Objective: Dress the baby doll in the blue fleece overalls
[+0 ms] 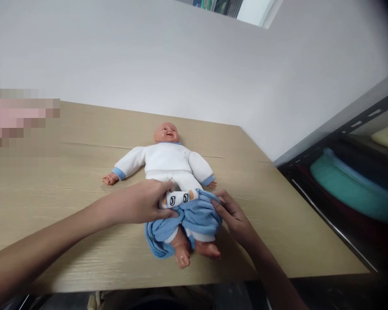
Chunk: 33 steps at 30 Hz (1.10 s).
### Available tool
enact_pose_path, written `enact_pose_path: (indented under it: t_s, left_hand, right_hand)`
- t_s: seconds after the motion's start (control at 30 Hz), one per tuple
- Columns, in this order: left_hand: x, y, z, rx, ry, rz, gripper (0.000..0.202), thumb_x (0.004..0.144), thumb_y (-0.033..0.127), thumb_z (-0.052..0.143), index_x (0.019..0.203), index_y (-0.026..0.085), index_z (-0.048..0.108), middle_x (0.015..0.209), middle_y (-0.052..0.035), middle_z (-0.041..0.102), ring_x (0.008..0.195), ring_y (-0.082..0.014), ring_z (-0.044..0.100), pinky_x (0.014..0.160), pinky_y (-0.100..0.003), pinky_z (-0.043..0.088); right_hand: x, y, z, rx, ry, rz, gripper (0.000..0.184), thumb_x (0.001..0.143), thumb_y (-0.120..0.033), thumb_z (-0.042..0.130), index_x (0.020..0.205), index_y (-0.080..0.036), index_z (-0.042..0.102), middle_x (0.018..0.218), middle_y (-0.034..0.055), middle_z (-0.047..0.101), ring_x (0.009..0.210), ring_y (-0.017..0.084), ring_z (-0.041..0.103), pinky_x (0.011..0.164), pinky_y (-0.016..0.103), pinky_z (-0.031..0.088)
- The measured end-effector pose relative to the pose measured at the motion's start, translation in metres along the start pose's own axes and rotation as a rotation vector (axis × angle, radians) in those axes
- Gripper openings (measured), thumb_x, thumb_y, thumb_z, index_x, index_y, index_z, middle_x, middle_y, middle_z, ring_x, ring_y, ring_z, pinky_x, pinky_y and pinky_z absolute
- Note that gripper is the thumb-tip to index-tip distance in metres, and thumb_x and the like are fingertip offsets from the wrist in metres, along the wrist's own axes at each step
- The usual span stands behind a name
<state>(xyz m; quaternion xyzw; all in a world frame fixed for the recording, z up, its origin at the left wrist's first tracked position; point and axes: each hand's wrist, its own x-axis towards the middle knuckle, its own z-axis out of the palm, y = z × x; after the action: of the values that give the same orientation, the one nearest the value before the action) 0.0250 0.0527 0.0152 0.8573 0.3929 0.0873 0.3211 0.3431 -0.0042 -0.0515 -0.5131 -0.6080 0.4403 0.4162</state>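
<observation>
A baby doll [166, 159] in a white top lies on its back on the wooden table [67, 202], head away from me. Blue trousers [194, 219] are bunched around its legs, with bare feet poking out below. My left hand [142, 202] is closed on the trousers' waistband at the doll's left hip, beside a white patterned patch [179, 199]. My right hand [231, 215] pinches the blue fabric on the other side of the doll.
A white wall rises behind the table. On the right, a dark metal shelf [342, 142] holds folded teal cloth [352, 189] and a pale item. A blurred patch sits at the far left.
</observation>
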Motion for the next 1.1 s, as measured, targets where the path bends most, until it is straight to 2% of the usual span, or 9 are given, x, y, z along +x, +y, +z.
enact_pose_path:
  t_s: [0.17,0.3,0.4,0.53,0.7,0.77,0.93,1.0,1.1]
  left_hand:
    - [-0.019,-0.018,-0.003,-0.024,-0.016,-0.053,0.039,0.101,0.058,0.077,0.122,0.025,0.077,0.11,-0.0058,0.08,0.096,-0.0281,0.074,0.08,-0.038,0.054]
    - [-0.017,-0.034,0.021,0.045,0.315,0.115,0.024,0.108,0.042,0.066,0.122,0.025,0.075,0.144,-0.0132,0.071,0.137,-0.037,0.063,0.115,-0.052,0.054]
    - [-0.012,-0.048,0.039,0.023,0.486,0.115,0.021,0.109,0.035,0.061,0.124,0.024,0.072,0.16,-0.015,0.064,0.148,-0.0385,0.057,0.125,-0.058,0.048]
    - [0.0,-0.068,0.041,-0.179,0.513,0.063,0.026,0.113,0.04,0.054,0.127,0.024,0.07,0.135,-0.0109,0.078,0.129,-0.0334,0.071,0.113,-0.049,0.055]
    - [0.017,-0.085,0.028,-0.477,0.473,-0.079,0.041,0.108,0.064,0.062,0.107,0.024,0.072,0.099,-0.0045,0.077,0.096,-0.0287,0.07,0.085,-0.039,0.058]
    - [0.018,-0.089,0.03,-0.491,0.505,-0.117,0.043,0.104,0.067,0.067,0.111,0.025,0.074,0.104,-0.0057,0.077,0.097,-0.0292,0.069,0.087,-0.04,0.058]
    - [0.012,-0.093,0.039,-0.252,0.688,0.04,0.027,0.106,0.05,0.07,0.12,0.027,0.075,0.146,-0.0093,0.072,0.145,-0.0351,0.058,0.128,-0.053,0.042]
    - [0.015,-0.093,0.036,-0.274,0.634,0.05,0.029,0.108,0.05,0.066,0.124,0.027,0.074,0.141,-0.009,0.074,0.14,-0.0343,0.062,0.126,-0.052,0.045]
    - [0.028,-0.094,0.023,-0.409,0.546,-0.053,0.04,0.106,0.062,0.067,0.122,0.026,0.075,0.116,-0.0065,0.078,0.111,-0.0316,0.07,0.103,-0.046,0.057]
  right_hand:
    - [0.024,0.01,-0.003,-0.147,-0.066,-0.114,0.044,0.112,-0.069,0.066,0.105,-0.026,0.071,0.099,0.0042,0.072,0.096,0.026,0.068,0.087,0.038,0.058]
    - [0.039,0.013,0.002,-0.112,0.002,-0.24,0.031,0.116,-0.06,0.065,0.117,-0.029,0.07,0.12,0.0071,0.075,0.114,0.029,0.071,0.1,0.041,0.057]
    - [0.05,0.016,0.007,-0.144,0.059,-0.239,0.03,0.117,-0.058,0.061,0.119,-0.029,0.065,0.104,0.0042,0.073,0.098,0.027,0.07,0.089,0.04,0.056]
    - [0.073,0.024,0.018,-0.195,0.052,-0.2,0.034,0.115,-0.063,0.061,0.115,-0.029,0.061,0.08,-0.0015,0.062,0.073,0.024,0.058,0.07,0.037,0.05]
    - [0.097,0.033,0.037,-0.15,0.048,-0.174,0.035,0.112,-0.064,0.062,0.11,-0.03,0.062,0.08,-0.001,0.065,0.076,0.025,0.059,0.07,0.037,0.052]
    - [0.097,0.033,0.039,-0.159,0.044,-0.212,0.031,0.114,-0.06,0.059,0.109,-0.029,0.063,0.087,0.0011,0.068,0.083,0.025,0.062,0.077,0.039,0.054]
    - [0.091,0.017,0.03,-0.347,0.016,-0.45,0.016,0.109,-0.043,0.069,0.106,-0.027,0.068,0.109,0.0068,0.07,0.107,0.03,0.065,0.1,0.047,0.051]
    - [0.098,0.011,0.029,-0.376,0.005,-0.498,0.014,0.106,-0.041,0.072,0.104,-0.028,0.068,0.11,0.0072,0.071,0.11,0.031,0.064,0.103,0.048,0.049]
    - [0.12,0.01,0.036,-0.234,-0.035,-0.356,0.027,0.11,-0.053,0.066,0.099,-0.029,0.063,0.096,0.0022,0.067,0.095,0.027,0.064,0.093,0.043,0.05]
